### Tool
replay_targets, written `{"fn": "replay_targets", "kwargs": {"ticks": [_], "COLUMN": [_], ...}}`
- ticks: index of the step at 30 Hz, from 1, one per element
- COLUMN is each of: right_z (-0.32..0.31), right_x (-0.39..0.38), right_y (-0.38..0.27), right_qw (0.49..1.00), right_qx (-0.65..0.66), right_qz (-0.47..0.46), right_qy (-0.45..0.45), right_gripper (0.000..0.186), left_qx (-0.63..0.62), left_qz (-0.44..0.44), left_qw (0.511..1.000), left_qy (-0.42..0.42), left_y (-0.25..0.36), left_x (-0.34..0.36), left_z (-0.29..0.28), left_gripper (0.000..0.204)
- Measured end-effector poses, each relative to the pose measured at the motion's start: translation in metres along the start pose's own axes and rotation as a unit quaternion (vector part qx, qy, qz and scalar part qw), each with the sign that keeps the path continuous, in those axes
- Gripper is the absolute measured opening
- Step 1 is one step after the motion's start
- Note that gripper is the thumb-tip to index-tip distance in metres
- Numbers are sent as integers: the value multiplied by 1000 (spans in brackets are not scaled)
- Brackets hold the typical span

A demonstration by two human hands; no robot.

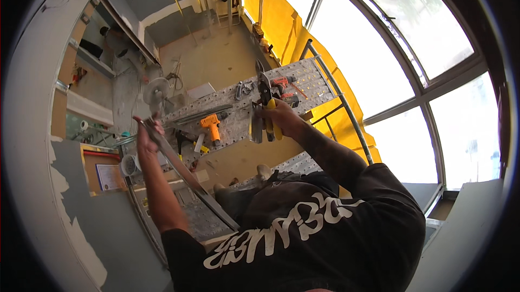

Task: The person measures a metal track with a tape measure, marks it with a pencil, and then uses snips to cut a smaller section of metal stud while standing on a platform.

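My left hand (pixel 146 139) is closed on a long metal profile (pixel 187 175), which slants down toward my body. My right hand (pixel 284 117) grips tin snips (pixel 265 87) by their yellow handles, with the dark jaws pointing away from me. A short bent metal piece (pixel 255 125) hangs beside those handles; whether my right fingers hold it too, I cannot make out. Below the hands, an orange drill (pixel 212 128) lies on a perforated metal scaffold platform (pixel 311 78). Past the snips lie red and black power tools (pixel 283 82).
Scaffold rails (pixel 346 105) edge the platform at right, before a yellow sheet (pixel 281 18) and large windows. On the floor beyond stands a round fan (pixel 156 92). A white bucket (pixel 129 166) is at left. Another person (pixel 115 40) bends down in the far-left opening.
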State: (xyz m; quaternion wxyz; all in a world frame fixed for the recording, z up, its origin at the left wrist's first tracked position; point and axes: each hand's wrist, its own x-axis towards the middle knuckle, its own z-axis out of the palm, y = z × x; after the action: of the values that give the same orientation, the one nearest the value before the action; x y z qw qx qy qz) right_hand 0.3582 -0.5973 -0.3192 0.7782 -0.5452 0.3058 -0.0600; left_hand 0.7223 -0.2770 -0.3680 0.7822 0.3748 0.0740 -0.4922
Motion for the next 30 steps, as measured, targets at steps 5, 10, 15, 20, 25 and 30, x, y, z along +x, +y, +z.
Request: {"fn": "replay_targets", "kwargs": {"ticks": [5,10,15,20,25,30], "right_z": [33,82,144,217,266,277], "right_x": [13,17,34,60,74,86], "right_y": [1,1,5,3,-25,-52], "right_qw": [999,992,974,908,880,867], "right_qx": [-10,-85,-190,-328,-346,-354], "right_qz": [-14,-28,-113,-245,-317,-342], "right_qy": [-30,-88,-58,-89,-73,-81], "right_gripper": [18,19,32,47,45,43], "left_qx": [29,26,96,87,74,82], "left_qz": [73,160,214,229,194,203], "left_qw": [996,985,965,963,968,969], "left_qy": [47,54,115,110,140,117], "left_y": [28,-11,-58,-114,-119,-110], "left_x": [-20,-47,-81,-114,-126,-140], "left_z": [2,-58,12,40,57,84], "left_gripper": [89,91,77,57,59,63]}}
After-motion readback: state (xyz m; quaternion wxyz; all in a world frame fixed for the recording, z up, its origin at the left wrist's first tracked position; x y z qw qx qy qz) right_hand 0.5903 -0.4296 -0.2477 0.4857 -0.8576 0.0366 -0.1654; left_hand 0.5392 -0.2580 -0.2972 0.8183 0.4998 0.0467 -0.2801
